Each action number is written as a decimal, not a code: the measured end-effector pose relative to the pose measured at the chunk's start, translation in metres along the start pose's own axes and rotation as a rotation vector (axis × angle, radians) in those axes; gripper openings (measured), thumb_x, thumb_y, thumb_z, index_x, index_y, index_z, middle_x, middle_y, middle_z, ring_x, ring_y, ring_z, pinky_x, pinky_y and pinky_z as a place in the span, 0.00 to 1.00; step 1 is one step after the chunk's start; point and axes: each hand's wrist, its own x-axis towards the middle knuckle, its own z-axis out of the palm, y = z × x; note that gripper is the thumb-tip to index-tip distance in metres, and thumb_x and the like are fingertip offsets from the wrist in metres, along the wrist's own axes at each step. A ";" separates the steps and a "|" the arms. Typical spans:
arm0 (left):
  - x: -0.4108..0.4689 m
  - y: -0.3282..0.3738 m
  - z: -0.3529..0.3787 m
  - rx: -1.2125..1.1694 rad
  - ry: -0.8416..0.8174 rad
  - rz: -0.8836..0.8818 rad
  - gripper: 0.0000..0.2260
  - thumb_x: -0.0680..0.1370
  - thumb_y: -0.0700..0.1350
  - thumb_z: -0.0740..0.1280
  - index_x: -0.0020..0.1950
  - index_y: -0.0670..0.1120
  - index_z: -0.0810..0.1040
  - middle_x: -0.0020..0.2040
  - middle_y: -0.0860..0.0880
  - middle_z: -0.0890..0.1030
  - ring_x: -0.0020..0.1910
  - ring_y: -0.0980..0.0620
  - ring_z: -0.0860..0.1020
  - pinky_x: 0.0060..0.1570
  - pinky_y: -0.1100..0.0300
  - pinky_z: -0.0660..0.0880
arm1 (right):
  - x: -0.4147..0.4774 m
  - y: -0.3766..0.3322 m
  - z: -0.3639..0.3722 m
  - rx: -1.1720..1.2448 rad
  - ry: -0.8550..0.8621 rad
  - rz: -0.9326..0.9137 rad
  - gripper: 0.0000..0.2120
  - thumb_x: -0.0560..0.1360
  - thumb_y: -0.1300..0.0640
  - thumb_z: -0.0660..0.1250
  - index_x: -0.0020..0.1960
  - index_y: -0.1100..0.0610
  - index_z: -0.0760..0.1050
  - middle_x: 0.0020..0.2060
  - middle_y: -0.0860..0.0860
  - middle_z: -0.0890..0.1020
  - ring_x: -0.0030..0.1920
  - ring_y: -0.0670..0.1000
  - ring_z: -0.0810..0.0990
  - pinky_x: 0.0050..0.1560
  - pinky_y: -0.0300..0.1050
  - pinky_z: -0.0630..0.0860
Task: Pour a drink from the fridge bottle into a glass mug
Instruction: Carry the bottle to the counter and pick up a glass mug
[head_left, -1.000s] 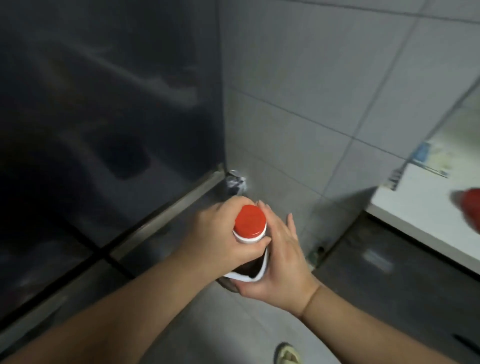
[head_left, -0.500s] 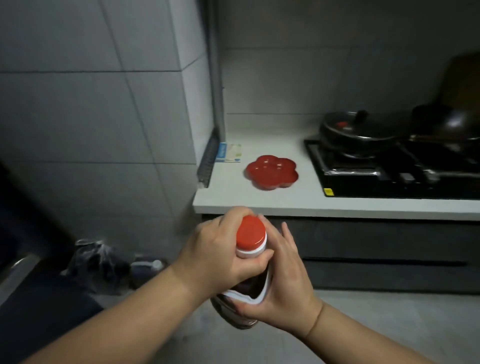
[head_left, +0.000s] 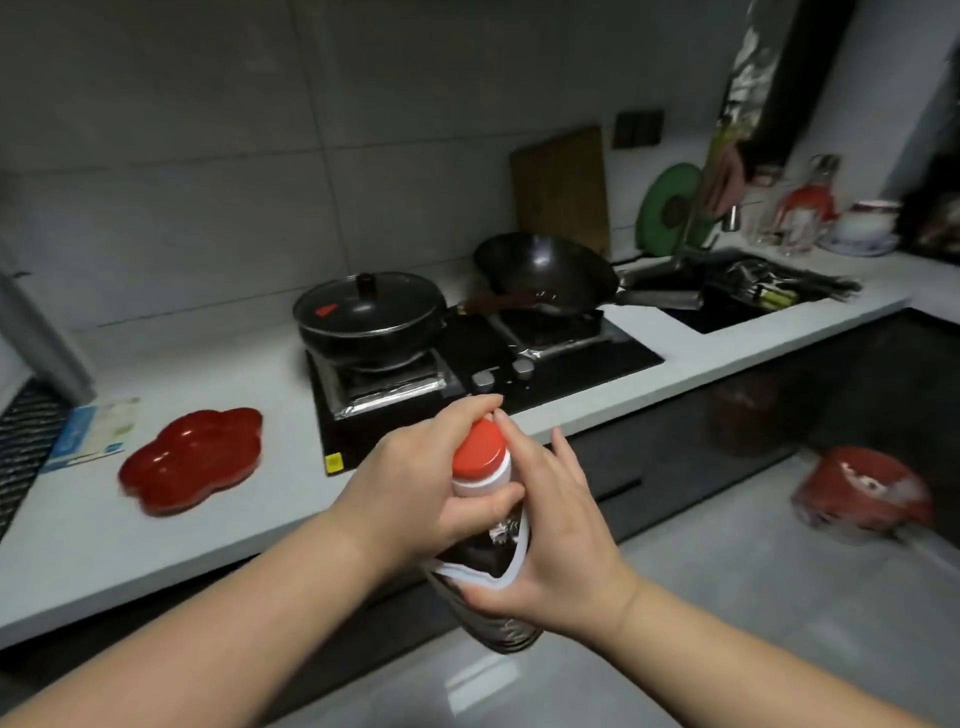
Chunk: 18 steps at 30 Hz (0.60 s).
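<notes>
One bottle (head_left: 488, 551), with one red cap (head_left: 478, 448), is up in your two hands before the bench (head_left: 208, 519): left hand (head_left: 415, 483) grips the neck, right hand (head_left: 561, 535) cups the body. One lidded pan (head_left: 369, 306) and one wok (head_left: 545, 273) sit on one stove (head_left: 571, 358).

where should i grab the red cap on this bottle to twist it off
Grip the red cap round its side wall, coming from above: it is round and faces up. The left hand wraps cap and neck; the right hand holds the bottle lower down.
</notes>
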 end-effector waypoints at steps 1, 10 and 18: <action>0.017 0.002 0.013 -0.004 -0.013 0.029 0.31 0.67 0.63 0.68 0.67 0.55 0.69 0.56 0.53 0.81 0.55 0.57 0.75 0.53 0.74 0.67 | 0.003 0.013 -0.012 -0.005 0.014 0.021 0.54 0.61 0.36 0.74 0.77 0.48 0.47 0.66 0.43 0.74 0.68 0.43 0.71 0.77 0.59 0.48; 0.191 0.012 0.141 -0.157 -0.250 0.234 0.33 0.68 0.63 0.67 0.70 0.49 0.70 0.58 0.51 0.80 0.55 0.54 0.78 0.55 0.62 0.73 | 0.032 0.162 -0.095 -0.150 0.248 0.191 0.54 0.60 0.33 0.73 0.77 0.47 0.51 0.69 0.26 0.62 0.70 0.34 0.64 0.77 0.43 0.47; 0.338 0.039 0.228 -0.193 -0.294 0.385 0.29 0.71 0.58 0.72 0.69 0.52 0.68 0.58 0.51 0.80 0.56 0.52 0.78 0.55 0.57 0.74 | 0.081 0.265 -0.181 -0.311 0.408 0.318 0.53 0.58 0.33 0.72 0.75 0.49 0.53 0.67 0.27 0.63 0.68 0.27 0.58 0.75 0.49 0.51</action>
